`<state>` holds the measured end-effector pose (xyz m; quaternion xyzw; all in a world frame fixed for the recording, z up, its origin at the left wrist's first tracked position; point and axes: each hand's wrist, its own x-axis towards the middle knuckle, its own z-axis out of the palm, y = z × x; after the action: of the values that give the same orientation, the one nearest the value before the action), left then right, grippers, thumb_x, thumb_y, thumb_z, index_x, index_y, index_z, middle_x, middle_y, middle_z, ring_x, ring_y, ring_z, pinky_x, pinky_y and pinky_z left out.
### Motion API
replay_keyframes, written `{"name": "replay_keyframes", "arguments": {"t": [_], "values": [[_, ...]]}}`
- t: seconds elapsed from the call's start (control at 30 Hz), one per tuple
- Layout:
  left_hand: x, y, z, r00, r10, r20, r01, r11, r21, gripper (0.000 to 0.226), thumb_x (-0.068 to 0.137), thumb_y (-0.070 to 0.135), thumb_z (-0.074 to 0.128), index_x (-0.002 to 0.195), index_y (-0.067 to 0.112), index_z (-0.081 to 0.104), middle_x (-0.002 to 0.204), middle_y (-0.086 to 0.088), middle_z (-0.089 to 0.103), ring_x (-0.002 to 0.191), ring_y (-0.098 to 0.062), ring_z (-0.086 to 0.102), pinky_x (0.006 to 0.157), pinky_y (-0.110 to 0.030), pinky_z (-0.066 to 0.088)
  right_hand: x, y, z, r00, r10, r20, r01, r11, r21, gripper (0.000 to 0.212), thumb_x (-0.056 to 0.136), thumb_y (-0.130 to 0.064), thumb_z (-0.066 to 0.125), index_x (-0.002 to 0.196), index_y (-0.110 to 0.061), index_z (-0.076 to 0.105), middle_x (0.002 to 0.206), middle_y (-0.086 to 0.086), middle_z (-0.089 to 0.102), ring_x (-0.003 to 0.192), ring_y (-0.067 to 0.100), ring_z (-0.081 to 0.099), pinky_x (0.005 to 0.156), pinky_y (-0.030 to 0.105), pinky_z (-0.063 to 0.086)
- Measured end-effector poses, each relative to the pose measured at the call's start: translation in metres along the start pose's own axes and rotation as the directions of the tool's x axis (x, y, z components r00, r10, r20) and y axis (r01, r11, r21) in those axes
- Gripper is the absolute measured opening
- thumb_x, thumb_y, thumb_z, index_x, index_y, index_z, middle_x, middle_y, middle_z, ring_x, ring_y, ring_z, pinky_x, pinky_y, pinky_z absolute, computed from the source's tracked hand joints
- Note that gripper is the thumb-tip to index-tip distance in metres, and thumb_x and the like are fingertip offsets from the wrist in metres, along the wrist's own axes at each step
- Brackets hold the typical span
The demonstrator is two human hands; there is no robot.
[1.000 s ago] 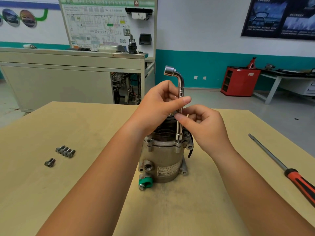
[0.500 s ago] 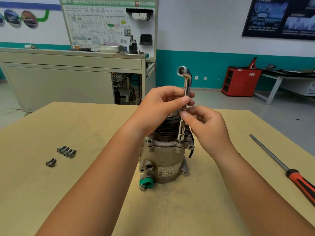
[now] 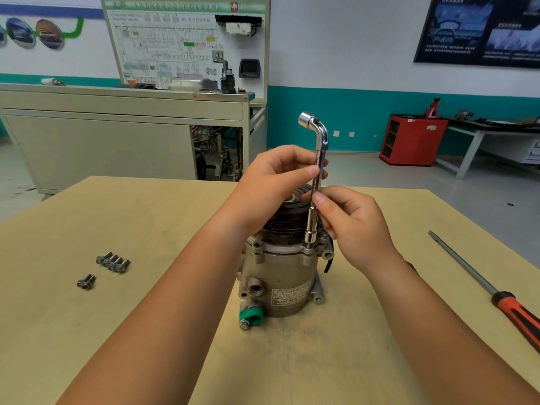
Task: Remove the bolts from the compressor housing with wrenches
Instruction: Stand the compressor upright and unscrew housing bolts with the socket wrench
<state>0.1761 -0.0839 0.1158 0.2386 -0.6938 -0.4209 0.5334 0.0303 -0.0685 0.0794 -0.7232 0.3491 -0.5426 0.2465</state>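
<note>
Bench (image 3: 146, 331) carries compressor housing (image 3: 280, 276) upright, centre: heavy cast metal, prob. stays put. L-wrench (image 3: 317, 182) vertical, socket down on housing's top flange, bolt hidden inside; stiff, slick chrome. Grips: left hand (image 3: 271, 182) pinches upper shank, right hand (image 3: 356, 226) mid shank. Well left lie loose bolts (image 3: 112, 261).

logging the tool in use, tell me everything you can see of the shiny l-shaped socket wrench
The shiny L-shaped metal socket wrench stands nearly upright, a slim chrome-look bar. Its short bent top ends in an open socket pointing left, touching nothing. Its lower socket sits on the top flange of the grey metal compressor housing, over a bolt position. The left hand pinches the upper shaft between thumb and fingers; the right hand pinches it just below.
</note>
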Motion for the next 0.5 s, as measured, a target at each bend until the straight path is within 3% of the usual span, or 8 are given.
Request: {"name": "replay_keyframes", "arguments": {"t": [0.17,0.27,0.37,0.5], "values": [[-0.0006,-0.0011,-0.0005,1.000,0.021,-0.008,-0.021,0.999,0.039,0.018,0.089,-0.002,0.058,0.086,0.015,0.060,0.070,0.012,0.060,0.060,0.005,0.056,0.054,-0.006,0.041,0.0004,-0.0006,0.0015,1.000,0.008,0.010,-0.008,1.000,0.029,0.022,0.092,-0.015,0.050,0.081,-0.026,0.066,0.052,-0.023,0.055,0.053,-0.006,0.051,0.052,0.006,0.035],[-0.0003,0.0005,-0.0006,0.999,0.040,0.019,-0.041,0.997,0.063,0.022,0.089,-0.001,0.059,0.089,0.020,0.065,0.070,0.016,0.064,0.065,0.005,0.058,0.058,-0.007,0.043,0.0019,0.0017,0.0031,0.999,0.033,-0.038,-0.032,0.999,0.021,0.014,0.086,-0.024,0.064,0.073,-0.024,0.064,0.051,-0.011,0.046,0.050,0.002,0.040,0.050,0.016,0.033],[0.0008,0.0005,-0.0001,0.999,0.044,0.023,-0.045,0.998,0.042,0.025,0.082,0.006,0.066,0.073,0.029,0.069,0.076,0.013,0.069,0.070,0.001,0.060,0.065,-0.013,0.048,0.0038,0.0017,0.0035,0.995,0.053,-0.088,-0.053,0.999,0.007,0.010,0.078,-0.021,0.072,0.073,-0.018,0.064,0.056,0.002,0.047,0.054,0.009,0.041,0.052,0.024,0.036],[0.0024,-0.0027,-0.0002,1.000,0.024,-0.001,-0.024,0.997,0.078,0.019,0.072,0.019,0.071,0.062,0.033,0.063,0.063,0.011,0.052,0.063,-0.008,0.049,0.063,-0.019,0.046,0.0023,-0.0021,0.0035,0.999,0.001,-0.044,-0.001,1.000,-0.003,0.006,0.084,-0.016,0.067,0.082,-0.011,0.068,0.070,0.021,0.061,0.059,0.020,0.049,0.057,0.031,0.043]]}}
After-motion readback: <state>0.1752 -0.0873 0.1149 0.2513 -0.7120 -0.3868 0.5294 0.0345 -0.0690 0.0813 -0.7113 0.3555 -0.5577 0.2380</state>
